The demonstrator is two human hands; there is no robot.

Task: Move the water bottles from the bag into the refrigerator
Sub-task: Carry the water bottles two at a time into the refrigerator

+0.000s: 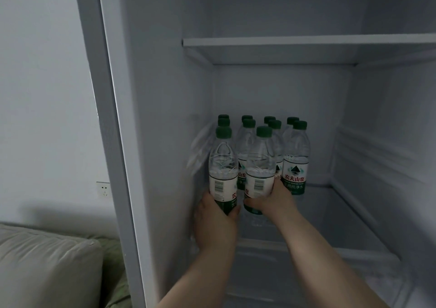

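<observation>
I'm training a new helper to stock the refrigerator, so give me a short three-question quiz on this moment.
1. True or false: the left hand grips the left front bottle and the right hand grips the right front bottle.
2. The bottle caps are: A red, B green, C white.
3. Fill in: the standing bottles are grouped toward the ___ side of the shelf.
Key: 1 true; 2 B; 3 left.
</observation>
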